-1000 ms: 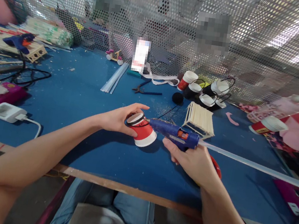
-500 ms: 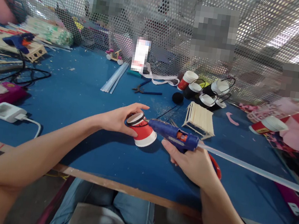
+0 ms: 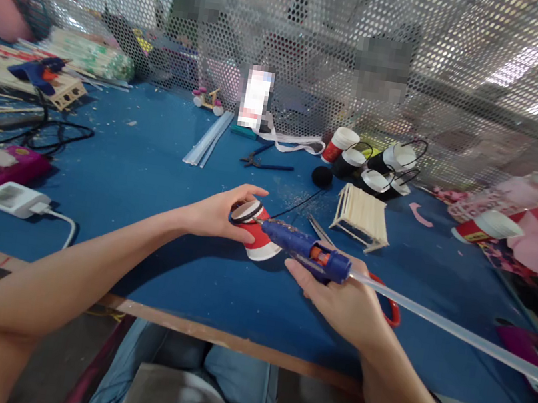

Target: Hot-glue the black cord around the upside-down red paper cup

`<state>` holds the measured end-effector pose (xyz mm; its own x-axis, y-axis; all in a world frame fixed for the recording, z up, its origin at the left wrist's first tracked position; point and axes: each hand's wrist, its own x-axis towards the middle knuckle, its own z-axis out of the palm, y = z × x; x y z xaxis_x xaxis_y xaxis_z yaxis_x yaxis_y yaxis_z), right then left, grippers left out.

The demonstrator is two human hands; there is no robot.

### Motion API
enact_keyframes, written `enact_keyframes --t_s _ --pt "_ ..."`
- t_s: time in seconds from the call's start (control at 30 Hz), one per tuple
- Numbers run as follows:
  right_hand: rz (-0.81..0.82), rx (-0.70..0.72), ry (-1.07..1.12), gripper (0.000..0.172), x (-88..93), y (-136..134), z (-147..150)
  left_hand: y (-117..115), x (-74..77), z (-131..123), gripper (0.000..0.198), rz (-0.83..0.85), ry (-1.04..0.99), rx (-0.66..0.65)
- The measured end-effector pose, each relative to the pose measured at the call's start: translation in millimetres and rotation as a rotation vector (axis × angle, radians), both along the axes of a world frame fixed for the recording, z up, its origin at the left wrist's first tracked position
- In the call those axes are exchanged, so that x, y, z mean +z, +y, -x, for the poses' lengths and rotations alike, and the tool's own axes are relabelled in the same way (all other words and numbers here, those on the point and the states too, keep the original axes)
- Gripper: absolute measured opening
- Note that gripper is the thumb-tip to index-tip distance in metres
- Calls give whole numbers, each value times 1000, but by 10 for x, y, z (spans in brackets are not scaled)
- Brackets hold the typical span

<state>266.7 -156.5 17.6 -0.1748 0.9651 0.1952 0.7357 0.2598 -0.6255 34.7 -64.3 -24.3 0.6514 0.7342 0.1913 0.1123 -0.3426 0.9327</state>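
My left hand (image 3: 219, 213) is closed on a red and white paper cup (image 3: 256, 237) that lies tilted on the blue table (image 3: 142, 169), with a black ring around its upturned bottom. My right hand (image 3: 340, 300) grips a blue glue gun (image 3: 305, 250) with an orange trigger. The gun's nozzle touches the cup's bottom rim. A long clear glue stick (image 3: 456, 332) juts out of the gun's back toward the right.
Red-handled scissors (image 3: 386, 300) lie under my right hand. Behind stand a craft-stick frame (image 3: 362, 217), several cups with black handles (image 3: 376, 160), pliers (image 3: 262, 160) and glue sticks (image 3: 207, 138). Chargers (image 3: 11, 198) and cables lie left. A perforated metal screen (image 3: 470, 70) closes the back.
The cup has been turned a little, its bottom now facing more upward. The glue gun has dropped slightly and its nozzle has shifted along the cup's bottom rim.
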Motion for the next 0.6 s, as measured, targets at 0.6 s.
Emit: enact_keyframes --t_s 0.6 --pt "-38 67 -60 19 27 -21 79 -42 12 -46 77 15 50 81"
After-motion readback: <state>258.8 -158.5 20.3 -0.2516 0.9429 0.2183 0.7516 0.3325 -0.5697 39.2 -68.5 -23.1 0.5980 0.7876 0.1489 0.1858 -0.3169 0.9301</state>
